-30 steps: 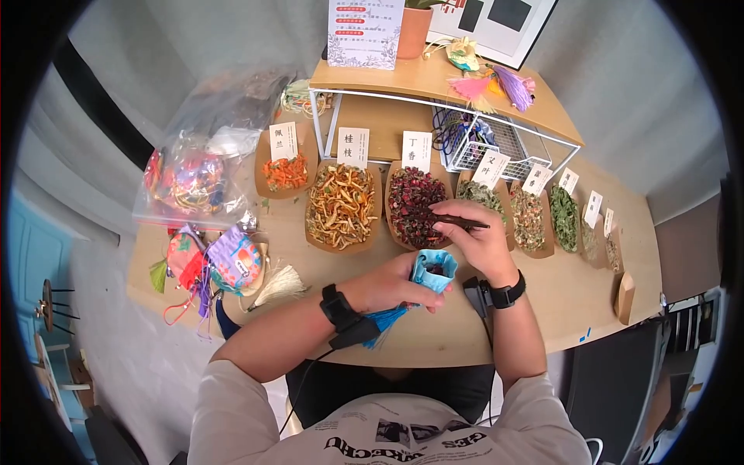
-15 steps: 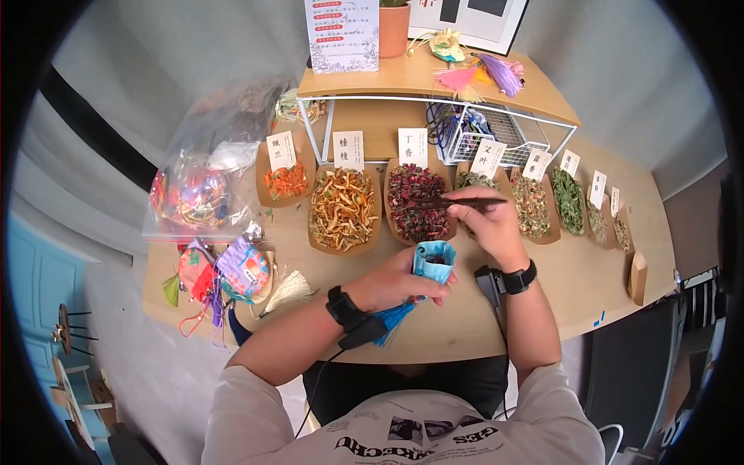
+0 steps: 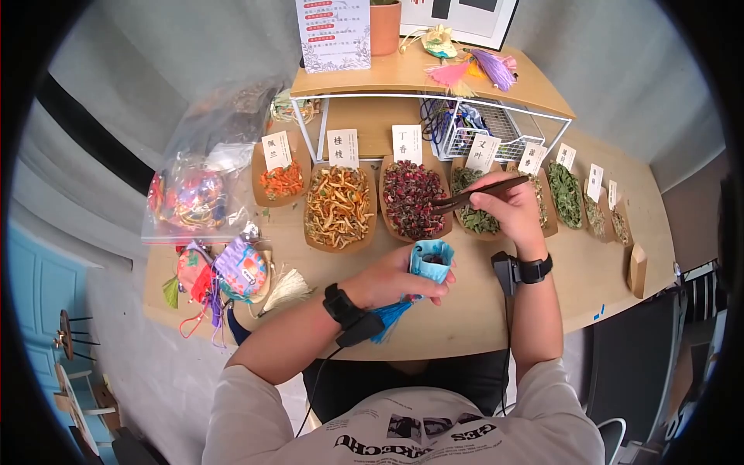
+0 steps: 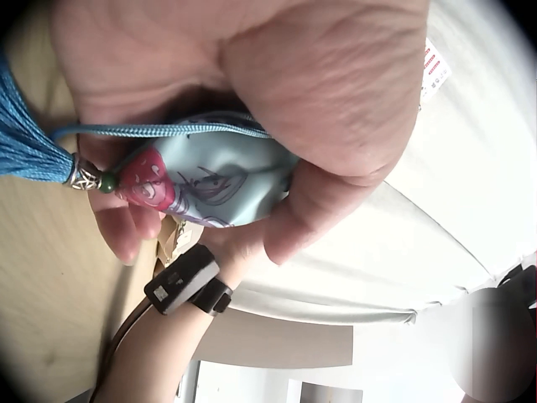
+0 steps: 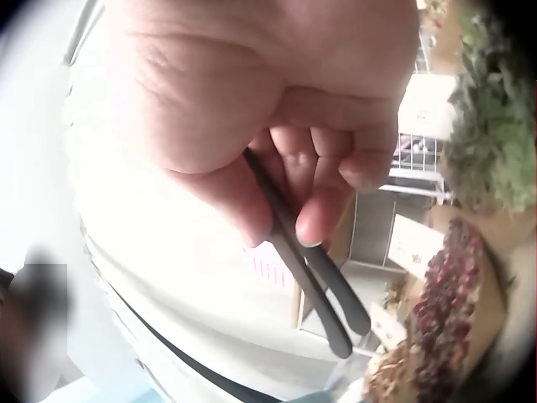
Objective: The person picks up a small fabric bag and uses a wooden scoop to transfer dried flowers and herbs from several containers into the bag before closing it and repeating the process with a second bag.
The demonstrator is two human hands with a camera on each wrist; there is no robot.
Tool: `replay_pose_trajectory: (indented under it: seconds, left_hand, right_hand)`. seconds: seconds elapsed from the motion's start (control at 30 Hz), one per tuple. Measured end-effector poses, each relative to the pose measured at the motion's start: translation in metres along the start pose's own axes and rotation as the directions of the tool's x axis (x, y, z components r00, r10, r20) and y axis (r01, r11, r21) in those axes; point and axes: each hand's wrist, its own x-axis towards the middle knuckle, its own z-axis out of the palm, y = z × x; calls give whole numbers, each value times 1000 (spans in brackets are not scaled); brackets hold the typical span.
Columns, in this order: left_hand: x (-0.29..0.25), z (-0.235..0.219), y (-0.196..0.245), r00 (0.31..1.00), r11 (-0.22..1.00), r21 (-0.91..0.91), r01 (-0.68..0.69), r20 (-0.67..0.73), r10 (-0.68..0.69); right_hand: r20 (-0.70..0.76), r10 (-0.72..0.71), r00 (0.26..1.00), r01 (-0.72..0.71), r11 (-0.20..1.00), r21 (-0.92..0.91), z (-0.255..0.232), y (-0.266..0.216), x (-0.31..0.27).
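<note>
Head cam: L fingers grip blue pouch; R fingers pinch tweezers.

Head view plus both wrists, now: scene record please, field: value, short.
left hand: grips blue pouch, mouth open, dark filling showing
right hand: pinches dark tweezers
tweezer tips: by right edge of dried red flowers; contact unclear
tassel: blue, below left hand
herb trays: eight, each with label card
table left: patterned sachets, clear plastic bag

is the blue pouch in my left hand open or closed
Open: the head view shows the blue pouch with its mouth spread and dark bits inside.
</note>
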Motion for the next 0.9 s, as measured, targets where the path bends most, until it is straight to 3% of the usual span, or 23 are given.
replay_pose_trajectory:
  seconds: [0.03,0.23,0.33,0.43,0.73,0.9]
  left_hand:
    - [0,0,1,1000,1000,-1,1,1,-1]
    - [0,-3,-2,998,996,67,57,23,-59]
    - [0,-4,-3,998,996,68,53,39,-55]
    - [0,-5,-3,998,996,71,50,42,-53]
    - [0,-5,-3,998,993,106,50,40,-55]
    - [0,-6,-5,998,995,84,53,32,-56]
  right_hand:
    - [3,11,1000,-11,995,-104,0,1,-1]
    - [137,1,991,32,969,-244,7,3,1]
    - [58,-37,998,46,987,-154,9,10,3]
    - [72,-19,997,28,991,-130,3,11,2]
    - [171,-12,985,56,965,-254,12,6,1]
    - [110,-51,993,73,976,-203,15,6,1]
